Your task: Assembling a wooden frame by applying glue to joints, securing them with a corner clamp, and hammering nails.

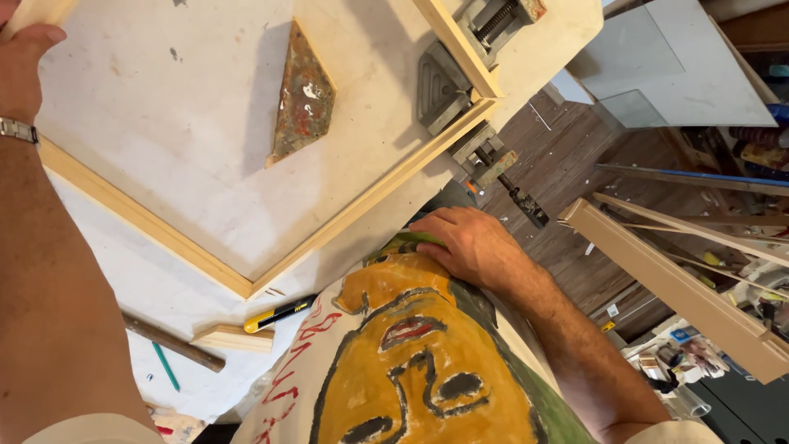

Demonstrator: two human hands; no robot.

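The left hand (23, 70), a metal watch at its wrist, closed its grip on the end of a pale wooden frame (246, 279) lying on the paint-flecked white bench (164, 99). The right hand (468, 242) rested flat, fingers loosely spread, holding nothing, on the bench edge beside a painted orange-and-black shirt (419, 362). A grey metal corner clamp (448, 86) held the frame's joint; a paint-crusted wedge (302, 97) lay inside it, a yellow utility knife (279, 312) just outside.

Pale wooden frame (246, 275) lies flat on the white table (164, 107).
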